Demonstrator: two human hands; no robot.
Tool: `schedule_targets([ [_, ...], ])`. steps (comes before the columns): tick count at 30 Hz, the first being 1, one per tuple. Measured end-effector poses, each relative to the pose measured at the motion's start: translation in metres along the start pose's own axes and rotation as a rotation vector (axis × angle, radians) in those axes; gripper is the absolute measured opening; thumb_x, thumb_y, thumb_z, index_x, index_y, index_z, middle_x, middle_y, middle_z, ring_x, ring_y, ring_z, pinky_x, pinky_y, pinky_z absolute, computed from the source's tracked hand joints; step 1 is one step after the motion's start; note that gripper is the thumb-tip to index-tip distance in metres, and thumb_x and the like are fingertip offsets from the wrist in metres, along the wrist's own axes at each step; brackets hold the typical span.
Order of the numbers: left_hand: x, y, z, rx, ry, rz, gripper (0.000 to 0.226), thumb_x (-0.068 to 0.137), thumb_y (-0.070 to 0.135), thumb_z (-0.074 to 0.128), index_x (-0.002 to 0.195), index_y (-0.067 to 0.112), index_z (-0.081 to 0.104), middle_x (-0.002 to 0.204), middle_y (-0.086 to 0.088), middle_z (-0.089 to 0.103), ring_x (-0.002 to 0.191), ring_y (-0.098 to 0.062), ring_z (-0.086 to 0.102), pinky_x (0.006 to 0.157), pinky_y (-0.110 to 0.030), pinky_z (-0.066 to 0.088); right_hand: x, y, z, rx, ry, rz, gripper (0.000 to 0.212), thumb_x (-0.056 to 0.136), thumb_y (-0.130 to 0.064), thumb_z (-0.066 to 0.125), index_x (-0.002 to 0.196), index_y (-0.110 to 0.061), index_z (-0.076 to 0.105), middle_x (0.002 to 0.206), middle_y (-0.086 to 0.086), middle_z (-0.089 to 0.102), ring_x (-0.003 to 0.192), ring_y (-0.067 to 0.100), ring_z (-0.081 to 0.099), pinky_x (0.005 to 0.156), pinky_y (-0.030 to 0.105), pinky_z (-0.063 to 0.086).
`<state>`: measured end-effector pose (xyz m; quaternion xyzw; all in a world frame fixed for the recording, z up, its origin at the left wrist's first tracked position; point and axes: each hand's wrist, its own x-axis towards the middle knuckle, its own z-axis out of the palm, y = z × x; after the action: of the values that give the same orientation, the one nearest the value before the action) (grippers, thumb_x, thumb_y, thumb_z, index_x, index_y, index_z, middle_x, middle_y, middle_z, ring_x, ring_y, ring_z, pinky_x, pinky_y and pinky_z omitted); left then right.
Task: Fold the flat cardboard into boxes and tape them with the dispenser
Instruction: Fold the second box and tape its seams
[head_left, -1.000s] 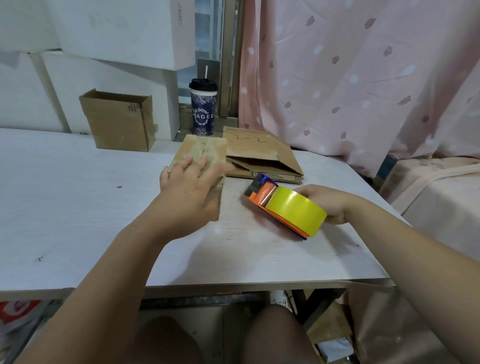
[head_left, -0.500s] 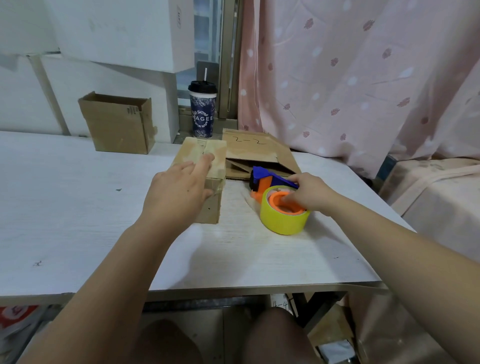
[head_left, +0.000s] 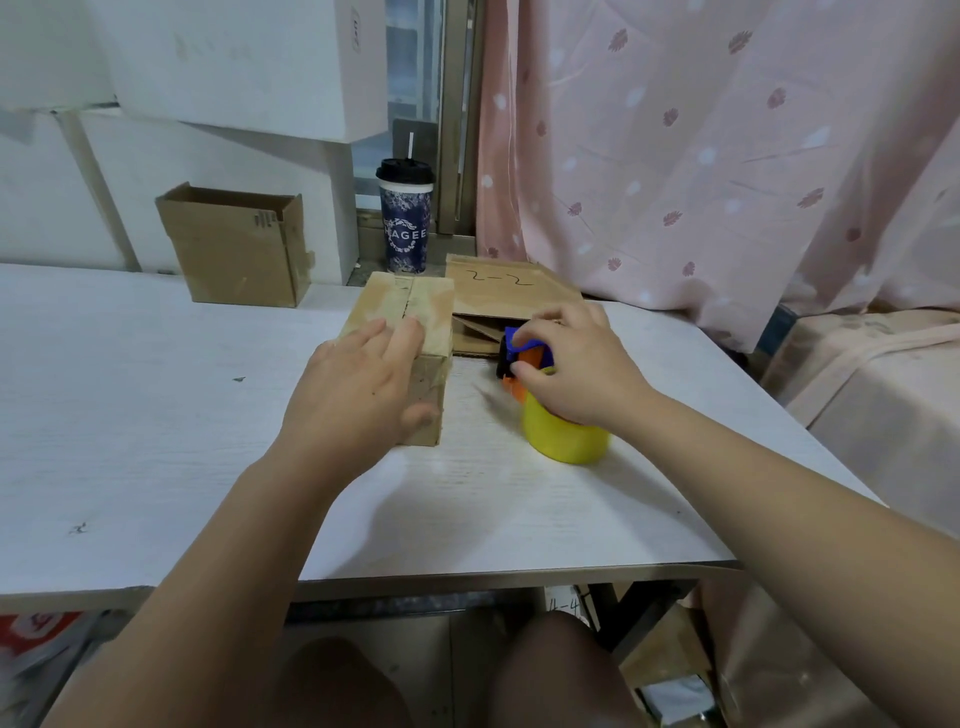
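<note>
Cardboard box (head_left: 410, 312) sits closed near the middle of the white table (head_left: 130, 415), its two top flaps meeting in a seam that runs away from the viewer. A glossy strip of clear tape covers that seam and folds down over the near face, which looks scuffed and slightly wrinkled.

The left hand (head_left: 358, 395) lies flat on the box's near top edge with its fingers straight and close together, and the thumb presses the near face.

Just right of the box stands the tape dispenser (head_left: 524, 353), an orange and blue frame carrying a yellow tape roll (head_left: 563, 441) that rests on the table. The right hand (head_left: 576, 369) covers it from above, fingers curled round the blue handle. The frame is blurred, so the exact hold is hard to read, but it looks like a grip.

Behind the dispenser lies a pile of flat cardboard (head_left: 498, 283), touching the box's right side, with "2-2" written on the top sheet.

Further back on the left stands an open brown carton (head_left: 234, 249). A dark lidded cup (head_left: 405, 218) stands behind the box, and a pink curtain (head_left: 727, 156) hangs at the right.
</note>
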<state>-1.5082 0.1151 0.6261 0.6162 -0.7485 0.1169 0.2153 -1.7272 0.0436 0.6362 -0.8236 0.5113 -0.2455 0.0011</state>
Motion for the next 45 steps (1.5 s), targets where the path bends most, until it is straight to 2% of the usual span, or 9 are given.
schedule_targets([
  [4, -0.003, 0.0, -0.002, -0.048, 0.098, 0.05, 0.037, 0.082, 0.015, 0.068, 0.112, 0.008, 0.047, 0.119, -0.009, 0.061, 0.102, -0.031, 0.054, 0.074, -0.039, 0.042, -0.005, -0.032, 0.002, 0.112, 0.009, -0.102, 0.03, 0.084, -0.048, 0.063, 0.103, -0.025, 0.064, 0.104, -0.012, 0.048, 0.112, 0.015, 0.039, 0.099, 0.028, 0.032],
  [8, -0.004, -0.004, -0.002, -0.118, 0.165, 0.046, 0.03, 0.084, 0.009, 0.065, 0.111, 0.005, 0.051, 0.104, -0.012, 0.061, 0.08, -0.031, 0.053, 0.06, -0.032, 0.03, -0.014, -0.059, 0.009, 0.349, -0.05, -0.073, 0.046, 0.077, -0.036, 0.076, 0.114, -0.024, 0.051, 0.101, -0.006, 0.054, 0.089, 0.008, 0.049, 0.083, 0.028, 0.044],
  [12, -0.004, -0.005, -0.004, -0.113, 0.172, 0.111, 0.012, 0.087, 0.007, 0.062, 0.095, 0.004, 0.053, 0.128, -0.016, 0.055, 0.084, -0.037, 0.058, 0.062, -0.03, 0.033, -0.019, -0.077, 0.019, 0.572, -0.044, 0.025, 0.067, 0.076, -0.016, 0.074, 0.132, -0.031, 0.041, 0.114, 0.0, 0.047, 0.095, 0.012, 0.052, 0.089, 0.03, 0.047],
  [18, -0.011, -0.003, -0.004, -0.177, 0.243, 0.136, 0.007, 0.087, 0.004, 0.062, 0.088, -0.002, 0.059, 0.132, -0.02, 0.051, 0.092, -0.037, 0.061, 0.069, -0.038, 0.051, -0.018, -0.079, 0.023, 0.409, -0.032, -0.009, 0.054, 0.081, -0.016, 0.071, 0.131, -0.023, 0.055, 0.148, 0.002, 0.035, 0.137, 0.016, 0.031, 0.112, 0.025, 0.024],
  [21, -0.012, -0.002, -0.002, -0.201, 0.347, 0.013, 0.017, 0.089, 0.015, 0.063, 0.102, 0.004, 0.065, 0.124, -0.014, 0.056, 0.105, -0.032, 0.056, 0.085, -0.035, 0.043, -0.016, -0.078, 0.023, 0.304, -0.027, -0.044, 0.054, 0.082, -0.021, 0.072, 0.133, -0.022, 0.054, 0.149, -0.001, 0.039, 0.14, 0.018, 0.028, 0.114, 0.024, 0.018],
  [24, -0.015, 0.002, 0.002, 0.012, 0.476, 0.097, 0.007, 0.08, 0.005, 0.07, 0.076, 0.002, 0.065, 0.091, -0.017, 0.06, 0.072, -0.033, 0.054, 0.065, -0.04, 0.039, -0.015, -0.078, 0.024, 0.229, -0.044, -0.07, 0.059, 0.082, -0.029, 0.071, 0.137, -0.024, 0.049, 0.151, -0.004, 0.036, 0.142, 0.015, 0.024, 0.113, 0.023, 0.015],
  [28, -0.022, 0.004, 0.012, -0.069, 0.54, 0.063, 0.009, 0.085, 0.006, 0.062, 0.08, -0.002, 0.064, 0.076, -0.017, 0.057, 0.059, -0.032, 0.051, 0.055, -0.038, 0.04, -0.016, -0.08, 0.026, 0.192, 0.015, -0.075, 0.052, 0.085, -0.033, 0.068, 0.134, -0.022, 0.052, 0.15, -0.001, 0.04, 0.139, 0.016, 0.031, 0.112, 0.026, 0.024],
  [34, -0.028, 0.0, 0.021, -0.116, 0.596, -0.062, 0.025, 0.075, 0.004, 0.077, 0.096, -0.003, 0.066, 0.091, -0.022, 0.057, 0.071, -0.035, 0.052, 0.063, -0.042, 0.047, -0.019, -0.082, 0.023, 0.22, 0.043, -0.068, 0.043, 0.088, -0.023, 0.062, 0.131, -0.021, 0.056, 0.149, 0.002, 0.042, 0.135, 0.016, 0.039, 0.108, 0.027, 0.03],
  [45, -0.024, -0.002, 0.021, -0.08, 0.661, -0.022, 0.004, 0.085, 0.002, 0.066, 0.087, -0.001, 0.068, 0.089, -0.018, 0.061, 0.077, -0.037, 0.055, 0.066, -0.044, 0.048, -0.022, -0.088, 0.022, 0.22, 0.035, -0.041, 0.04, 0.092, -0.022, 0.055, 0.132, -0.019, 0.056, 0.15, 0.005, 0.04, 0.134, 0.02, 0.04, 0.108, 0.028, 0.028],
])
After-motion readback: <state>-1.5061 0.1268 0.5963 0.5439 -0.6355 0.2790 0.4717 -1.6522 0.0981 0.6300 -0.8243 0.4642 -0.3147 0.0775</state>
